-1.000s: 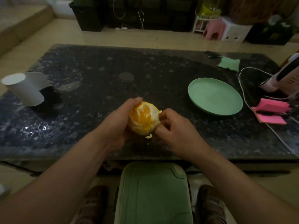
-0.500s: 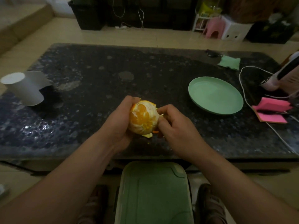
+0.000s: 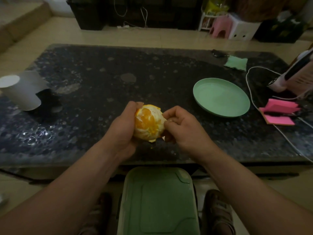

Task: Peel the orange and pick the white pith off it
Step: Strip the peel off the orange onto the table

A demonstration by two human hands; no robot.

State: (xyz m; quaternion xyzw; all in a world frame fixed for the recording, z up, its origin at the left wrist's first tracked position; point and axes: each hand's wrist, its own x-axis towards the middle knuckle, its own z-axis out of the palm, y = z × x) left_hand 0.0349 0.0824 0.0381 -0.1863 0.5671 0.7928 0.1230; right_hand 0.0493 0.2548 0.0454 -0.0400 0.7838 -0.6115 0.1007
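A mostly peeled orange (image 3: 149,123) shows bright flesh with white pith over it, held above the near edge of the dark table (image 3: 101,85). My left hand (image 3: 122,128) grips the orange from its left side, thumb over the top. Against the fruit's right side, my right hand (image 3: 181,128) has its fingers curled and pinches a strip of peel or pith there. A small flap of peel hangs at the orange's underside.
An empty green plate (image 3: 221,97) lies to the right on the table. Farther right are pink sticky notes (image 3: 279,113), a white cable (image 3: 250,92) and a white device. A white cup (image 3: 18,89) stands at the left. A green bin lid (image 3: 157,200) sits below, between my feet.
Both hands lifted the orange slightly and turned it. My right hand shifted from the lower right of the fruit up to its right side.
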